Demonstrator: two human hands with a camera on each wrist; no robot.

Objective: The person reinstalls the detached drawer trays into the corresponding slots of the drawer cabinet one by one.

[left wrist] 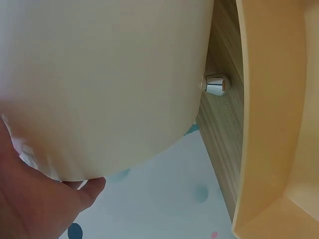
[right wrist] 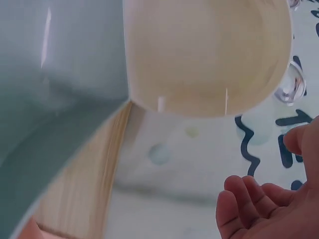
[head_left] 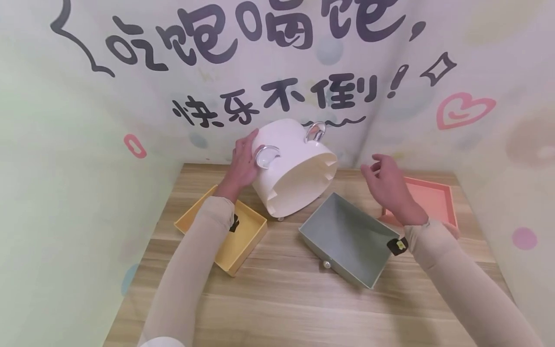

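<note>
A white hollow housing (head_left: pixel 282 154) with rounded sides and two silver ring-shaped ears leans tilted on the table, its opening facing down and forward. My left hand (head_left: pixel 244 164) grips its left rear side; the left wrist view shows the fingers (left wrist: pixel 92 191) bent round the housing's edge. My right hand (head_left: pixel 387 185) hovers to the right of the housing, loosely curled and holding nothing. Below it lies a grey-green drawer (head_left: pixel 351 241) with a small round knob. Under my left forearm is a yellow drawer (head_left: pixel 249 231), and a pink drawer (head_left: pixel 429 197) is partly hidden behind my right hand.
The wood-grain table (head_left: pixel 277 299) ends against a back wall (head_left: pixel 208 140) with dark lettering and coloured dots. Side walls (head_left: pixel 86 193) enclose it left and right. A small silver foot or knob (left wrist: pixel 217 84) sticks out from the housing near the yellow drawer.
</note>
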